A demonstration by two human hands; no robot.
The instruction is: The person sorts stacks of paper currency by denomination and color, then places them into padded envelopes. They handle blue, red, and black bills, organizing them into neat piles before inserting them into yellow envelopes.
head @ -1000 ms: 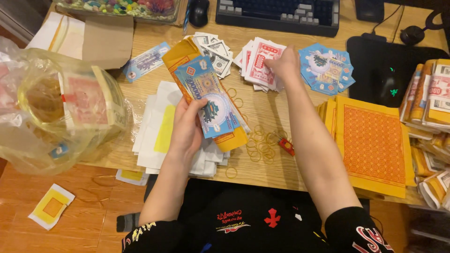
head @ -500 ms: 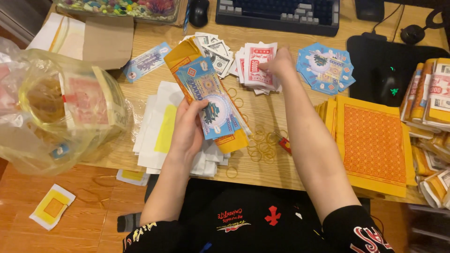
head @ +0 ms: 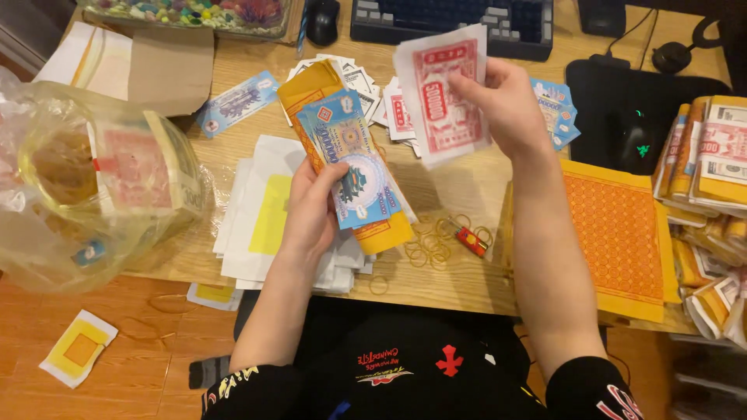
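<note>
Holding item one: a red-and-white paper note (head: 442, 93), pinched by its right edge between thumb and fingers of the right hand (head: 502, 105), raised above the wooden desk (head: 459, 276) and turned face toward the camera, just in front of the keyboard (head: 459, 23).

Item two: a stack of paper notes (head: 350, 159), blue note on top over orange sheets, clamped in the left hand (head: 311, 206), thumb across the blue face and fingers beneath; the stack is tilted, its far end pointing toward the keyboard.

Item three: loose red-and-white notes and black-and-white printed slips (head: 366, 82) spread on the desk behind the stack. Blue octagonal notes (head: 556, 113) lie just right of the right hand.

Item four: white sheets with a yellow square (head: 261, 210), piled under and left of the left hand.

Item five: rubber bands (head: 428, 245) scattered near the desk's front edge, a small red lighter (head: 471, 240) among them.

Item six: large orange patterned sheets (head: 618, 233) at the right forearm's side; bundled notes (head: 708, 155) stacked farther right.

Item seven: clear plastic bag (head: 93, 187) holding bundles, far left. A blue note (head: 237, 101) lies alone near it.

Item eight: computer mouse (head: 640, 140) on a black pad; a second mouse (head: 322, 19) beside the keyboard.
</note>
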